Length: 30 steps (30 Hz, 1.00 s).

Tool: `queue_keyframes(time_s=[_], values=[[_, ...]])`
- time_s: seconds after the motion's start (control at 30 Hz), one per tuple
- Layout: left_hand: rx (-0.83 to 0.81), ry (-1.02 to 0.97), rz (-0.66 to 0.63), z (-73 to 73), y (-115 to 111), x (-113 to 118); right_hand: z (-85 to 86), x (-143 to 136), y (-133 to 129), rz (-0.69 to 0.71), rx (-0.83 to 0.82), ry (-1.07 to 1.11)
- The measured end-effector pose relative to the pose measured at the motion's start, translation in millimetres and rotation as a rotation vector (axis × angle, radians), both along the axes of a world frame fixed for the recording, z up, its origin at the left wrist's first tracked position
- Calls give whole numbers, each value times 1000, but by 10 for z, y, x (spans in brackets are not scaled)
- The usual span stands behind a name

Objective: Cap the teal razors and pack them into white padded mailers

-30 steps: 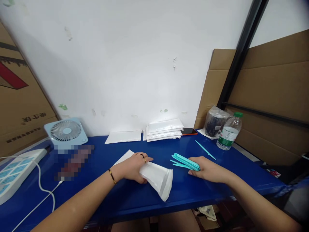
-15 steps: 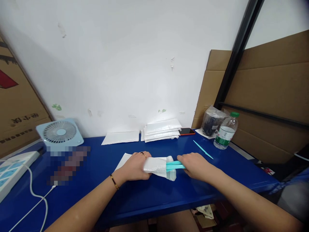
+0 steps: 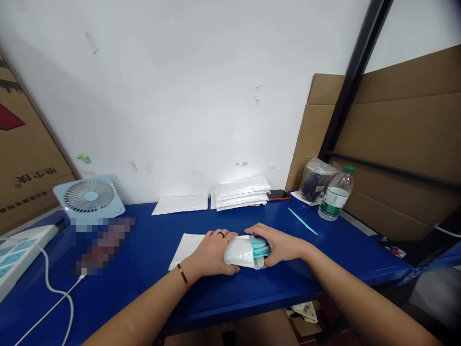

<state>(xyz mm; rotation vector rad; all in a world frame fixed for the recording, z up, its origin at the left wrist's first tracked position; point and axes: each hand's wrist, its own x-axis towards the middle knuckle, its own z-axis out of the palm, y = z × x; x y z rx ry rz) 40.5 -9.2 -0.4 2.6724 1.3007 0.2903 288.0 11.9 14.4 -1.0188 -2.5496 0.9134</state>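
A white padded envelope (image 3: 239, 252) lies over the front middle of the blue table, its mouth facing right. My left hand (image 3: 216, 252) is closed around its middle, fingers over the top and thumb along the near edge. Several slim teal plastic sticks (image 3: 260, 247) show inside the mouth, most of their length hidden. My right hand (image 3: 279, 244) curls around the mouth, fingers at the far edge and thumb at the near edge, palm close to the stick ends. A single tapering teal stick (image 3: 302, 221) lies apart, beyond my right hand.
Along the wall lie a stack of white padded envelopes (image 3: 239, 193), a single flat one (image 3: 182, 204) and a phone (image 3: 279, 195). A water bottle (image 3: 335, 197) and a plastic-wrapped dark object (image 3: 312, 182) stand right. Left are a fan (image 3: 88, 196), a power strip (image 3: 21, 252) and cables.
The teal sticks have gone deeper into the envelope. My right hand has moved left, from pinching the sticks to curling around the mouth; my left hand has shifted slightly right.
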Motion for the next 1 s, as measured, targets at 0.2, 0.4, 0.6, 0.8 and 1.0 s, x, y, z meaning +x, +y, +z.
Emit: queue_keyframes(time_s=[0.2, 0.4, 0.6, 0.8, 1.0], values=[[-65, -131, 197, 9, -108, -507, -438, 166, -287, -617, -233, 872], [-191, -566, 642, -231, -252, -863, -579, -248, -350, -862, -289, 1065], [-213, -663, 677, -233, -355, -709, -427, -323, -286, -807, -332, 1122], [-223, -664, 642, -265, -366, -624, -501, -302, -327, -773, -405, 1081], [-183, -680, 689, -315, -378, -633, -516, -58, -313, -848, -32, 755]])
